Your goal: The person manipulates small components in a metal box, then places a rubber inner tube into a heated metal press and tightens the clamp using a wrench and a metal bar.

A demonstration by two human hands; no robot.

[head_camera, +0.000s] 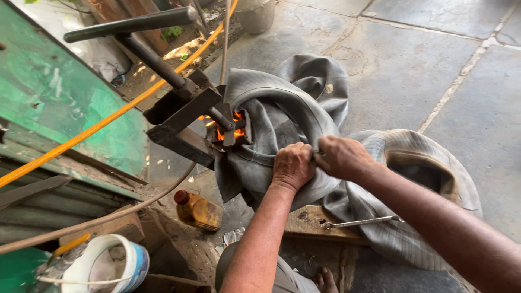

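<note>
Outdoors, stone-slab floor (412, 70). 2 hands, both closed on 1 grey rubber inner tube (282, 119): left hand (293, 165) fisted over a fold, right hand (341, 157) pinching same fold just beside it, knuckles touching. Tube draped from 1 screw press (179, 103) w/ long T-handle, down onto floor at right. Flame (237, 130) glowing orange under clamp plate, tube pinched there. 1 wrench (361, 221) on wood plank (312, 223). 1 brown bottle (198, 210), red cap, lying near. 1 white bucket (116, 266) lower left. 1 orange hose (108, 122) crossing green metal sheet (54, 92).
</note>
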